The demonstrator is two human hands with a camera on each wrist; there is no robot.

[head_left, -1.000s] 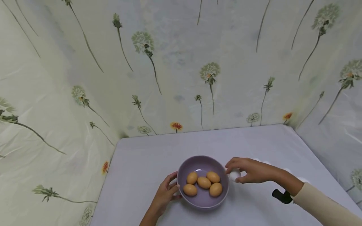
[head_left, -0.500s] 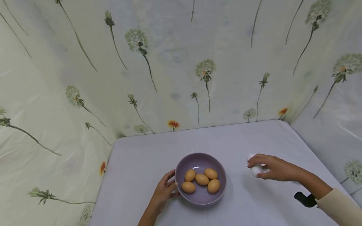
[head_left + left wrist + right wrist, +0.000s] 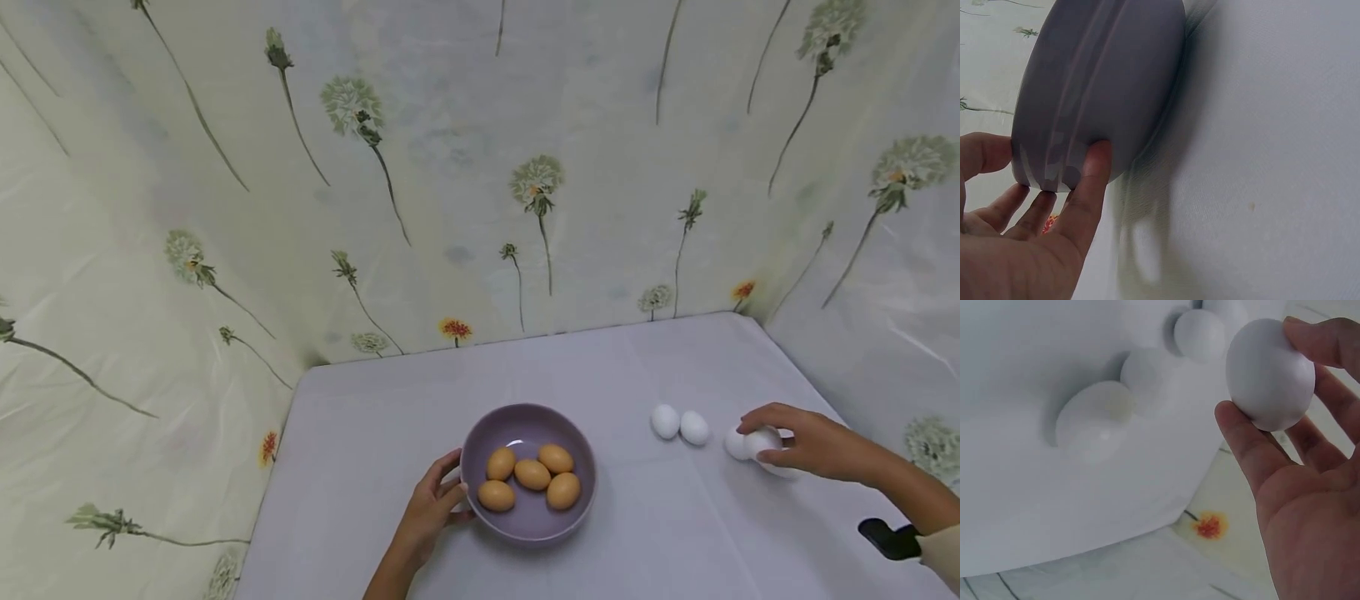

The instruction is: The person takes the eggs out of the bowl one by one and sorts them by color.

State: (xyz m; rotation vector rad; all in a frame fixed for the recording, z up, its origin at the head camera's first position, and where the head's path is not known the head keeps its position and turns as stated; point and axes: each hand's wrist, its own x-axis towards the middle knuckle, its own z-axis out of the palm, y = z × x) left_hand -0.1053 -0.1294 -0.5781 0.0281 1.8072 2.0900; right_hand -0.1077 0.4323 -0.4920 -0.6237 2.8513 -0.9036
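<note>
The round purple bowl with a glossy surface (image 3: 528, 533) stands on the pale, lavender-white cloth-covered table (image 3: 375, 467). At the left side of the bowl is the person's left hand (image 3: 427, 512); its thumb and fingers are bent against the outer wall and the rim, and so they grip the bowl. Inside the bowl lie five smooth brown eggs (image 3: 532, 474), one near the middle and the other four around it.

Well to the right of the bowl is the person's right hand (image 3: 825, 446). It pinches one smooth white oval egg (image 3: 1269, 375) between the thumb and the fingers. Other white eggs (image 3: 693, 427) rest on the table, also to the right of the bowl: two lie close together, and more are beside the pinched egg, partly hidden in the head view. Whether the pinched egg touches them, one cannot tell. Behind the bowl rises a pale fabric backdrop with printed dandelions (image 3: 450, 167).
</note>
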